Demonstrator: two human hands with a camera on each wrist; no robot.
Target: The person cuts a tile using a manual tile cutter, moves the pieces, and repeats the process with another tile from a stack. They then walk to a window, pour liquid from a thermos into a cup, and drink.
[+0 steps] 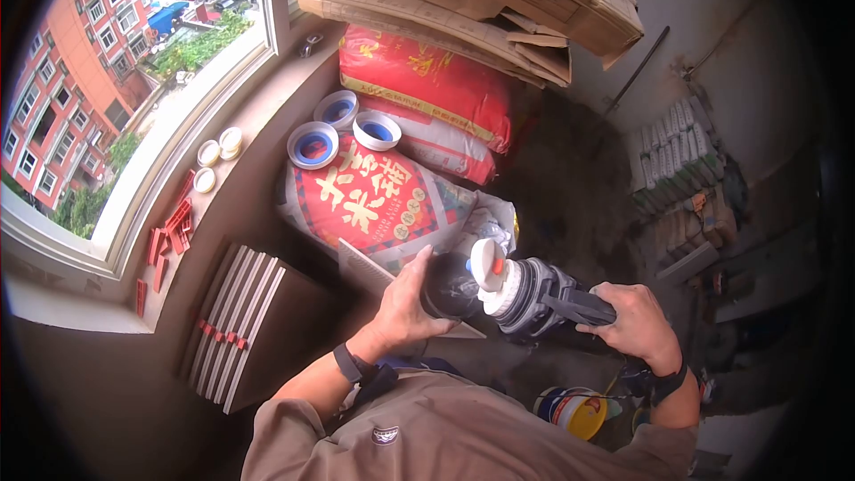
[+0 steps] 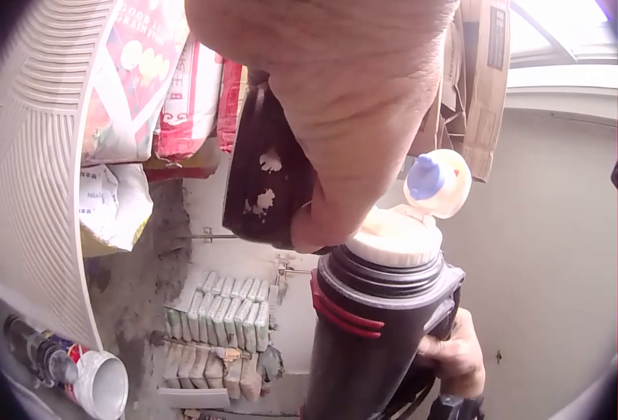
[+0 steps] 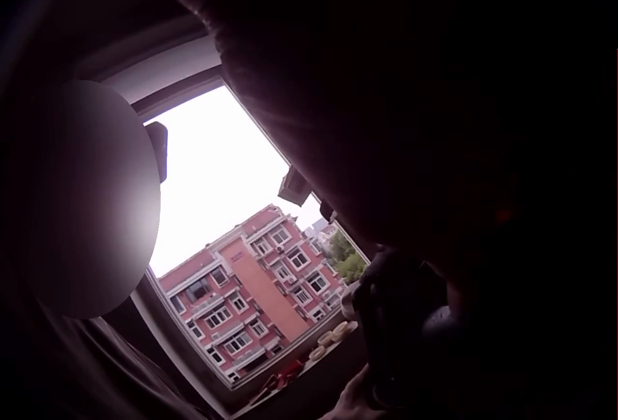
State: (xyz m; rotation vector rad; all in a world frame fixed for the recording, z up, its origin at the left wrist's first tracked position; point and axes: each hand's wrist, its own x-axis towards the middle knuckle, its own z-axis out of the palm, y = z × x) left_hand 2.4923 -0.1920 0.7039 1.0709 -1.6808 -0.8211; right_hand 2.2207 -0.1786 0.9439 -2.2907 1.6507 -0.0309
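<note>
My right hand grips the handle of a large dark vacuum flask, which is tilted toward my left hand. Its white stopper has a flip cap standing up, with a blue plug inside the cap in the left wrist view. A black cup with pale worn patches is in my left hand, fingers and thumb around its side. In the left wrist view the cup is close beside the flask's neck. The right wrist view is mostly dark.
Rice sacks lie ahead, with several white-and-blue tape rolls on top. Cardboard is stacked above them. Tiles lean below the windowsill, which bears red spacers. A bucket stands by my right side.
</note>
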